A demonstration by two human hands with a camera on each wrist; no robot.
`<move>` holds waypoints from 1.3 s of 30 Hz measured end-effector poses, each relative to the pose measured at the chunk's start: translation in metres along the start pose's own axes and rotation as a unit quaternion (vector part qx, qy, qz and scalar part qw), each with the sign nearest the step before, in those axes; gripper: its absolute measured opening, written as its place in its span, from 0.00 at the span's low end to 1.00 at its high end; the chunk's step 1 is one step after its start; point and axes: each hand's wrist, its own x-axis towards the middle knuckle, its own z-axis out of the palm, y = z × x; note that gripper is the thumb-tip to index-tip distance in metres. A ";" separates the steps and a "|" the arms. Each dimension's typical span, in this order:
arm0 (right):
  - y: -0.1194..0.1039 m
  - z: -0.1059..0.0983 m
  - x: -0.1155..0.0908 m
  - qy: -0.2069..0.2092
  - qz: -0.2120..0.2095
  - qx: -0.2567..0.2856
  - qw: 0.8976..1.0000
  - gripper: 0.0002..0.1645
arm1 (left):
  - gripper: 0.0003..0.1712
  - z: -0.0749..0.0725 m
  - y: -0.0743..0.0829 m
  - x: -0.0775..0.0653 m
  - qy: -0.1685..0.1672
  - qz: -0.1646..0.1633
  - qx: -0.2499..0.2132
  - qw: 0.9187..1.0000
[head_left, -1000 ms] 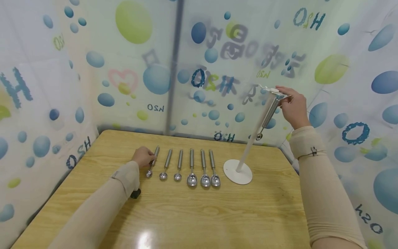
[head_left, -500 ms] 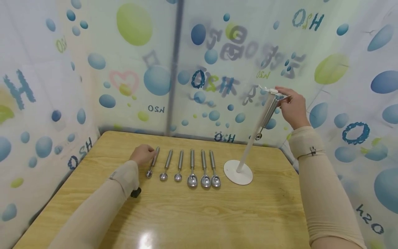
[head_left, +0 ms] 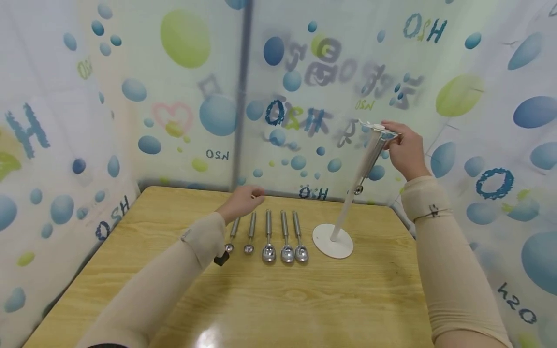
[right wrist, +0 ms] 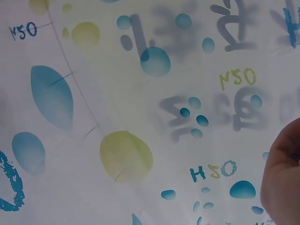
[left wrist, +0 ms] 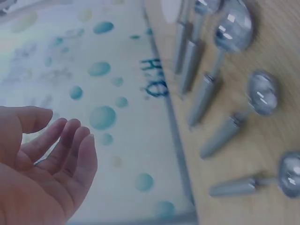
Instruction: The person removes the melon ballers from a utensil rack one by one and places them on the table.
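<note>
My left hand [head_left: 243,199] hovers over the far handle ends of the small scoops, fingers loosely bent. In the left wrist view the palm [left wrist: 42,183] shows nothing held. Below it lies a row of metal scoops with cylindrical handles: two small round ones [head_left: 248,248] and three larger oval ones [head_left: 269,252]. My left sleeve covers the row's left end. My right hand [head_left: 406,150] grips the hooked top of a white utensil stand [head_left: 332,240] on the right. A metal utensil [head_left: 371,159] with a small round end hangs from it. The right wrist view shows only the hand's edge [right wrist: 283,183].
The wooden table [head_left: 270,299] ends at a patterned curtain [head_left: 174,159] at the back, with more curtain on both sides. A black block [head_left: 221,258] sits at my left wrist. The stand's round base is right of the larger scoops.
My left hand has left the handle of the leftmost small scoop and moved right, over the other handles; that scoop is now hidden. My right hand keeps its grip on the stand's top.
</note>
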 end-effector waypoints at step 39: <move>-0.027 -0.008 -0.012 -0.029 0.016 -0.199 0.979 0.33 | 0.18 0.089 0.194 0.092 0.104 0.183 -0.120 0.970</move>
